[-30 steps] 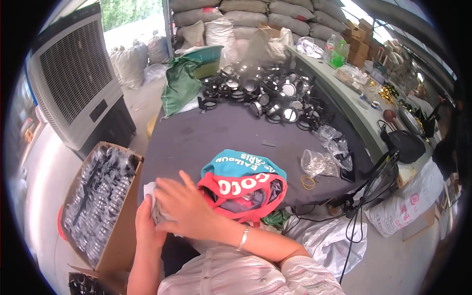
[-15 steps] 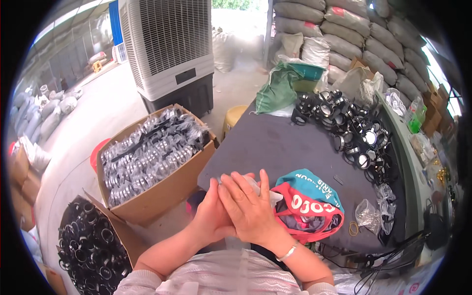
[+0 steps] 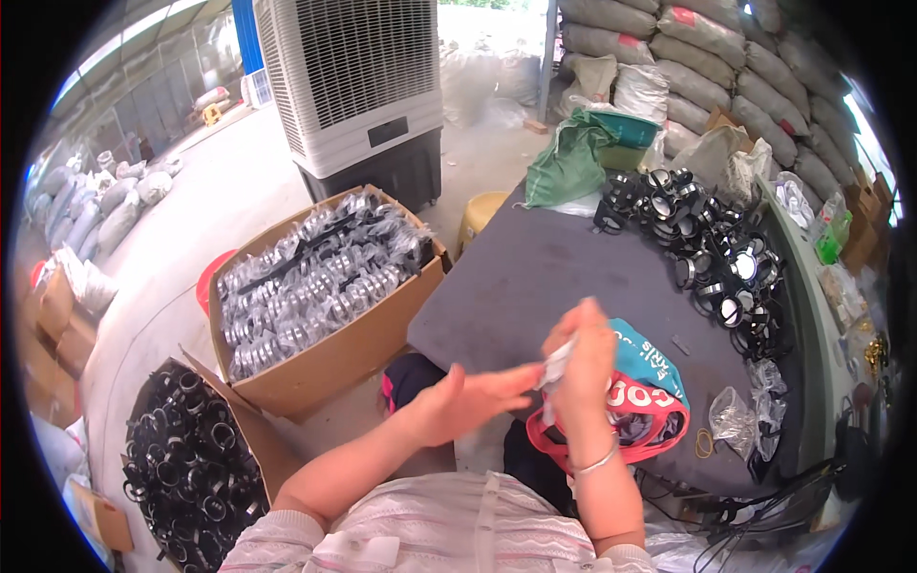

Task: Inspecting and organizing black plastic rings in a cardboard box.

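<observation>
In front of my body, my left hand (image 3: 476, 401) is stretched out flat, thumb up, its fingertips reaching my right hand. My right hand (image 3: 585, 368), somewhat smeared by motion, is raised with its fingers up and holds a crumpled white piece (image 3: 557, 366), which may be tissue or thin cloth. A bracelet circles the right wrist. Just behind the right hand, at the table's near edge, lies a red and teal cloth bag (image 3: 654, 399) with white lettering. Its open top shows dark, bunched contents.
Black round-framed parts (image 3: 707, 239) pile up on the grey table (image 3: 516, 267). Left stand a carton of plastic-wrapped parts (image 3: 315, 368) and a box of black rings (image 3: 196, 468). A clear bag of small metal pieces (image 3: 733, 420) lies right. An air cooler (image 3: 368, 95) stands behind.
My hands were pressed together, palm to palm; now they are apart except at the left fingertips. The right hand has moved right and turned upright, with the white piece in it. The view has shifted slightly.
</observation>
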The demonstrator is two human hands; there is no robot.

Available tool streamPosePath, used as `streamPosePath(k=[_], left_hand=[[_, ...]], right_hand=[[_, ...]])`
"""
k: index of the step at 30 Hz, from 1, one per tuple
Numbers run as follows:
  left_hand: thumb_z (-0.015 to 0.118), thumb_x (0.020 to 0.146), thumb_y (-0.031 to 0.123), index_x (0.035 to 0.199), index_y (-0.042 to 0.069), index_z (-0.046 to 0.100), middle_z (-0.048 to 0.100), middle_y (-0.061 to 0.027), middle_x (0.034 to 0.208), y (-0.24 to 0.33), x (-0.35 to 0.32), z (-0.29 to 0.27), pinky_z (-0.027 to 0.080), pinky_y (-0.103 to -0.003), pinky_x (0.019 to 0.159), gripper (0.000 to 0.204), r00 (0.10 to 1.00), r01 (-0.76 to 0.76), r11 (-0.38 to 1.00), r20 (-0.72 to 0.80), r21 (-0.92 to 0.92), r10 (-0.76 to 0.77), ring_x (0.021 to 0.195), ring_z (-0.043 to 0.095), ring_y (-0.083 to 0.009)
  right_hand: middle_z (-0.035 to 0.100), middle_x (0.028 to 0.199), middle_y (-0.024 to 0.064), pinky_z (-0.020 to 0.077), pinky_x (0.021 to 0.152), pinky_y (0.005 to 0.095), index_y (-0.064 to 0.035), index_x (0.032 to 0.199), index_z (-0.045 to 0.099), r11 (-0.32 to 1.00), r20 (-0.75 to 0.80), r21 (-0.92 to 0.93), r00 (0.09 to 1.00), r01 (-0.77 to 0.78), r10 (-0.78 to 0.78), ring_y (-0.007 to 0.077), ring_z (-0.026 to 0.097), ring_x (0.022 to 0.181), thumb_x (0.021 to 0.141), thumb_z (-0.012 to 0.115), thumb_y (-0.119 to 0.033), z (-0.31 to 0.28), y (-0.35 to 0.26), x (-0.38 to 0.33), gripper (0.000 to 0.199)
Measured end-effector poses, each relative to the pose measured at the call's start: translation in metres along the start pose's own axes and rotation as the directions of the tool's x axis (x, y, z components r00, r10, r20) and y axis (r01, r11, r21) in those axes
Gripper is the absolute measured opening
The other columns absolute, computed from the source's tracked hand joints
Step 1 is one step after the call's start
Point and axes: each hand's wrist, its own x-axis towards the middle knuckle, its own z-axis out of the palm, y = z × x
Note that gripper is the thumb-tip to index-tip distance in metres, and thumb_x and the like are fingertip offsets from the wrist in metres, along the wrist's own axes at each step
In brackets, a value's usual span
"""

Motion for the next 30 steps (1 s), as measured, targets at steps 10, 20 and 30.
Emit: streamPosePath(k=[10,20,30], left_hand=[[0.058,0.081,0.015,0.129,0.01,0.049,0.044,-0.014,0.136,0.045,0.015,0.022,0.031,-0.053,0.101,0.049,0.999,0.019,-0.603,-0.037,0.797,-0.018,0.129,0.035,-0.0376],[0.035,0.096,0.027,0.128,0.001,0.046,0.047,-0.0131,0.132,-0.034,-0.012,-0.015,0.032,-0.041,0.104,0.044,0.905,0.26,0.049,-0.26,0.965,0.337,0.122,0.044,-0.0246],[0.041,0.093,0.026,0.122,0.006,0.052,0.053,-0.0108,0.118,-0.008,-0.017,-0.013,0.037,-0.032,0.097,0.036,0.996,-0.018,-0.67,0.069,0.742,0.05,0.117,0.047,-0.0221]], right_hand=[[0.062,0.105,0.0124,0.0451,0.092,0.035,0.0005,0.108,0.056,0.96,0.169,-0.036,0.948,0.278,-0.269,0.0224,0.059,0.102,0.099,0.041,-0.026,0.002,-0.012,-0.003,0.032],[0.068,0.099,0.0131,0.0364,0.102,0.0493,-0.0027,0.09,0.063,0.683,0.717,-0.245,0.602,0.689,-0.351,0.0306,0.062,0.103,0.09,0.053,-0.015,0.039,0.021,-0.043,0.015],[0.066,0.093,0.0124,0.0408,0.098,0.0501,-0.0042,0.09,0.063,0.608,0.799,-0.178,0.474,0.774,-0.369,0.0301,0.063,0.089,0.084,0.058,-0.017,0.044,0.031,-0.037,0.015]])
